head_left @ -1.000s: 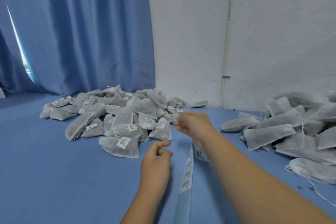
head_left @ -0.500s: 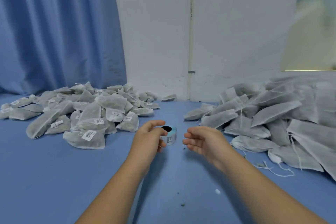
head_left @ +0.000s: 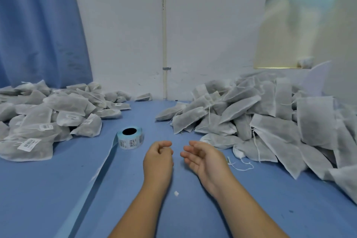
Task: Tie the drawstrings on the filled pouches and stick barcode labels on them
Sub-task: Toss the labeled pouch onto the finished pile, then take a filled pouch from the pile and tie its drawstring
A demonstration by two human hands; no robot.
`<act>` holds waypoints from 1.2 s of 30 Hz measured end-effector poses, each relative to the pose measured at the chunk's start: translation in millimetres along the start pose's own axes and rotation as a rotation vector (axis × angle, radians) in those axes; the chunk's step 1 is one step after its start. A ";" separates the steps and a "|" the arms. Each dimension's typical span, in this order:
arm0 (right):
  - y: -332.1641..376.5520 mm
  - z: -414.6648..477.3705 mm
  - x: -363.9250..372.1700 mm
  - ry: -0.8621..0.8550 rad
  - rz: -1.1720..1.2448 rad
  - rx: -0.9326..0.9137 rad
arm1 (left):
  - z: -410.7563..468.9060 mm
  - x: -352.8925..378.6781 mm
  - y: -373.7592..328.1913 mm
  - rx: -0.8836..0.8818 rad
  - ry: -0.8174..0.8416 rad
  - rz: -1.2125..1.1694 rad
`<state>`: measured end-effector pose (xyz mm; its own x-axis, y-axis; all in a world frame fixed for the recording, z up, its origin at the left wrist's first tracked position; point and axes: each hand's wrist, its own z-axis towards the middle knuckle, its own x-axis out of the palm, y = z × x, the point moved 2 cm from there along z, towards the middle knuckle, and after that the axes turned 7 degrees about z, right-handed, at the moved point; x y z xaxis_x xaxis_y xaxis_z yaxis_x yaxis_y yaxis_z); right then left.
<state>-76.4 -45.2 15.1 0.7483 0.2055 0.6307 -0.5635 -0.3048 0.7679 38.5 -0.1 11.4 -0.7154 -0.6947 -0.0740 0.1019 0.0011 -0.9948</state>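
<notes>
While both hands hover above the blue bench [head_left: 48, 189], neither holds anything that I can see. My left hand [head_left: 158, 157] has its fingers loosely curled toward the thumb. My right hand [head_left: 204, 157] is turned palm inward with its fingers relaxed and slightly spread. The two are near each other but apart.

To my right lies a heap of untied pouches [head_left: 270, 114], the closest pouch [head_left: 218, 140] just beyond my right hand. A loose drawstring [head_left: 241, 166] trails from the heap onto the bench. These pouches probably handle soft and light, with the filling slumping inside, so I would take one at its neck, where the cord comes out, and pinch the thin string with my fingertips.

Each pouch is a flat, pale grey bag of gauzy fabric with a darker filling showing through.

A roll of barcode labels [head_left: 131, 139] stands just ahead of my left hand, its blue backing strip [head_left: 104, 162] running toward me. To my left is a heap of labelled pouches [head_left: 48, 114].
</notes>
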 end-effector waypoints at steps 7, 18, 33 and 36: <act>5.0 28.5 0.4 -0.112 -0.215 -0.071 | 0.8 1.8 3.0 0.028 0.031 0.058; 59.6 86.6 57.0 -0.069 -1.382 -0.298 | 6.8 5.2 10.3 0.032 0.062 0.088; 57.3 62.2 9.3 -0.107 -1.411 -0.483 | -5.4 1.5 -2.3 0.140 -0.007 0.100; 60.6 32.9 -7.8 -0.099 -1.355 -0.538 | -11.4 -0.6 -9.1 0.238 -0.030 0.135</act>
<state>-104.8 -95.8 53.0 0.8091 -0.0243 -0.5871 0.5339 0.4479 0.7172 30.1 8.5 19.7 -0.6641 -0.7205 -0.1997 0.3571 -0.0710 -0.9314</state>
